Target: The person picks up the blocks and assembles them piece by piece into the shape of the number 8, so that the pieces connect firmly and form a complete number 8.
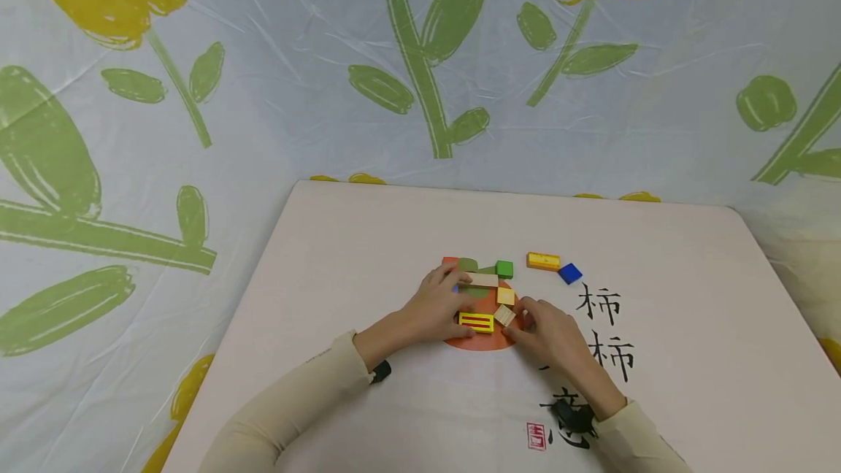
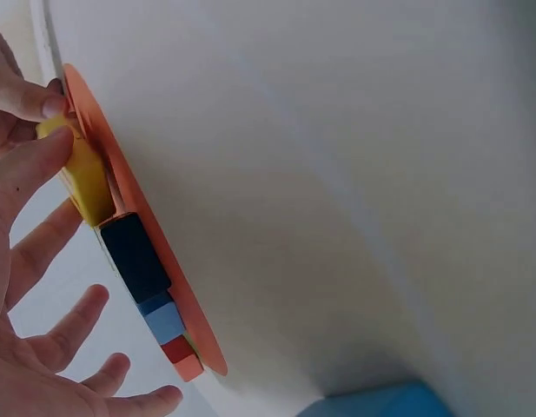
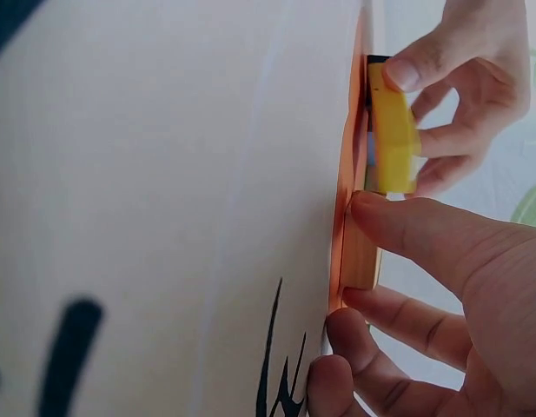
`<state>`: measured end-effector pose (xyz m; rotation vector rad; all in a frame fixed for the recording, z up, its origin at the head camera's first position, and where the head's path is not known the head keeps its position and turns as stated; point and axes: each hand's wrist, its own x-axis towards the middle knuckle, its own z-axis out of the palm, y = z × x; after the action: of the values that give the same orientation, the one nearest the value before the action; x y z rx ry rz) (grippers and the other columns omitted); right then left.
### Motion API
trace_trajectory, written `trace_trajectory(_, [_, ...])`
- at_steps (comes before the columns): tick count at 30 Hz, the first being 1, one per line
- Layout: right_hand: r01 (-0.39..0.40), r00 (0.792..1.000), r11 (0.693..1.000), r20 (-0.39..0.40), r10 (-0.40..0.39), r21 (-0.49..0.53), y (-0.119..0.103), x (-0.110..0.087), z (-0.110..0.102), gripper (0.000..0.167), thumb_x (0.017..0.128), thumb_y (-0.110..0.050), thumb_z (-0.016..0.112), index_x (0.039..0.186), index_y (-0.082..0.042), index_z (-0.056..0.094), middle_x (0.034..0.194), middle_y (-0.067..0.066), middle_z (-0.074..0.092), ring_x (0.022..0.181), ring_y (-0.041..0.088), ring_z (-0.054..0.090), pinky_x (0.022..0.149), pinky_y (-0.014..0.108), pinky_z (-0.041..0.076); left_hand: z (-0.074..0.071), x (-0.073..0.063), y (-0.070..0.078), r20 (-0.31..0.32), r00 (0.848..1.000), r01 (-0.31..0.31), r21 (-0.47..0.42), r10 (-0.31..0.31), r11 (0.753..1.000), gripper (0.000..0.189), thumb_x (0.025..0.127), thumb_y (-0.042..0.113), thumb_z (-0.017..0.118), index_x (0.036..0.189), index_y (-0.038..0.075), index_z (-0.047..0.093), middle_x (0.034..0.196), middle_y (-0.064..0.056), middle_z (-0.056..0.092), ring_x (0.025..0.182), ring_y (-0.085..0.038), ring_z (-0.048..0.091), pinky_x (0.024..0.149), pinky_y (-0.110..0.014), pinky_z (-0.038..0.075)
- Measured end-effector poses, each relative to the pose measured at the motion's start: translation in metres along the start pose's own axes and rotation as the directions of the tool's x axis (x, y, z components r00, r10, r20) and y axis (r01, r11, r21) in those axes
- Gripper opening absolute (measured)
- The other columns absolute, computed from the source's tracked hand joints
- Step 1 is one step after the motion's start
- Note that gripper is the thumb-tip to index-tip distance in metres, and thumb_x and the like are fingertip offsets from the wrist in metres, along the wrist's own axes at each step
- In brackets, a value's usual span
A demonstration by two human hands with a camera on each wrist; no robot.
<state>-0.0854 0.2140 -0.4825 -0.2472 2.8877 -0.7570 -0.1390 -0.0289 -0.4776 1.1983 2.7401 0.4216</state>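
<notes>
Two blocks are in hand: the left hand point(image 1: 428, 305) pinches a red-striped yellow block point(image 1: 477, 323) between thumb and finger, and the right hand point(image 1: 555, 333) pinches a small wooden block point(image 1: 504, 314) just beside it. Both grips sit over a round orange patch point(image 1: 482, 344). Just beyond the right grip is a pale yellow block point(image 1: 506, 296), then a green block point(image 1: 504, 269); farther off, to its right, lie an orange-yellow block point(image 1: 543, 261) and a blue block point(image 1: 570, 273). The tabletop point(image 1: 394, 225) runs well past both grips to its far and side edges.
</notes>
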Motion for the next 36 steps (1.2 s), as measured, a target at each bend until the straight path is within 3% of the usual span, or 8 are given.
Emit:
trace_trajectory(28, [-0.002,1.000,1.000,-0.002,0.002,0.001,0.0001,0.0014,0.0009,0.029,0.087,-0.028,0.080,0.101,-0.011,0.063,0.077,-0.003,0.055,0.066,0.013,0.049,0.057,0.031,0.042,0.0040,-0.0032,0.0015,-0.006,0.999,0.033,-0.011,-0.033,0.999,0.030,0.086,0.048,0.077,0.107,0.026,0.076,0.142,-0.006,0.047,0.140,-0.038,0.028,0.113,-0.055,0.023])
trace_trajectory(36, [-0.036,0.999,0.995,0.027,0.034,0.092,0.0017,-0.0038,-0.0030,0.035,0.087,-0.032,0.079,0.108,-0.007,0.066,0.081,-0.002,0.057,0.072,0.014,0.051,0.063,0.032,0.044,0.0028,-0.0040,0.0047,-0.007,1.000,0.027,0.011,-0.027,1.000,0.030,0.086,0.048,0.077,0.106,0.025,0.076,0.142,-0.008,0.049,0.139,-0.037,0.030,0.112,-0.055,0.027])
